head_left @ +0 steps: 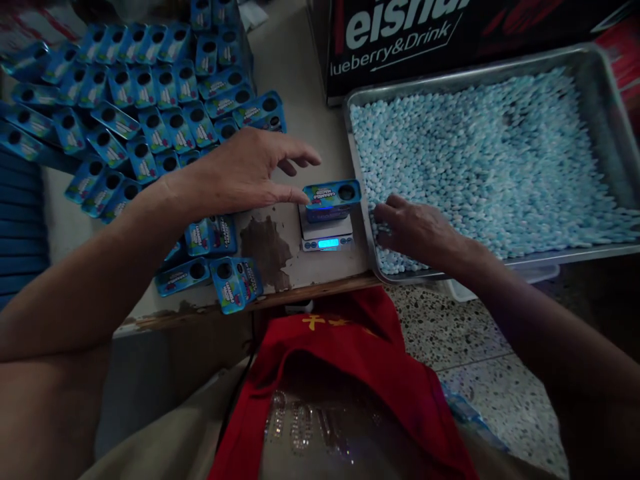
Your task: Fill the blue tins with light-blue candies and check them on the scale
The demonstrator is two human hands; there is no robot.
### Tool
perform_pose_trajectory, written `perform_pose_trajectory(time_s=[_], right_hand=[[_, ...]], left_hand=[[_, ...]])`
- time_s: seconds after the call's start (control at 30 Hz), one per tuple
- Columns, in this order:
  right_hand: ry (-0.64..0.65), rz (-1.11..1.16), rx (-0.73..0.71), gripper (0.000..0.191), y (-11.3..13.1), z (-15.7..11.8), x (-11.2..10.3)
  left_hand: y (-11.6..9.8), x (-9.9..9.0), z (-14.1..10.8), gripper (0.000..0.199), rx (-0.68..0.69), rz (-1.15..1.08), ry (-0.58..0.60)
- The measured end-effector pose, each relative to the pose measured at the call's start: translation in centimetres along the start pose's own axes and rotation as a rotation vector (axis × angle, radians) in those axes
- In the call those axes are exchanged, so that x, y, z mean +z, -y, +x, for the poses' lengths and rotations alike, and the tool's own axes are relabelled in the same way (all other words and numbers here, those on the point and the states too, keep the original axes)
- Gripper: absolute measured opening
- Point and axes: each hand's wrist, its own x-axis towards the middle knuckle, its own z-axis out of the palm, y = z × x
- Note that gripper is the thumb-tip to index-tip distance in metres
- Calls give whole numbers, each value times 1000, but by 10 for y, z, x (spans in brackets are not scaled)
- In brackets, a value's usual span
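Note:
A blue printed candy box [333, 193] with a dark round hole in its top stands on a small digital scale [327, 231] with a lit blue display. My left hand [255, 167] is open beside it, fingers and thumb spread. The thumb tip overlaps the box's left corner; whether it touches I cannot tell. At the near left corner of the metal tray [360, 143], my right hand [413, 230] has its fingers curled down into small pale blue and white candies [475, 160]. Its fingertips are partly hidden among them.
Several more blue boxes [143, 87] stand in rows at the left, with a few near the table edge [320, 291]. Behind the tray is a black printed carton [400, 47]. Below the tray's front rim, a pale plastic container [465, 289] partly shows.

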Motion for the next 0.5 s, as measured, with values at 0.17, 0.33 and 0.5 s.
perform_pose_trajectory(time_s=[0.17,0.33,0.5], right_hand=[[-98,264,74,14,-20,4,-6],[-300,529,176,10,-29,-1,-21],[-406,634,117,9,-16,4,-50]], left_hand=[[-9,-3,0,90,-11,47,-1],[-7,-4,-2,91,-17,59,7],[-9,-3,-1,75,-38,58,16]])
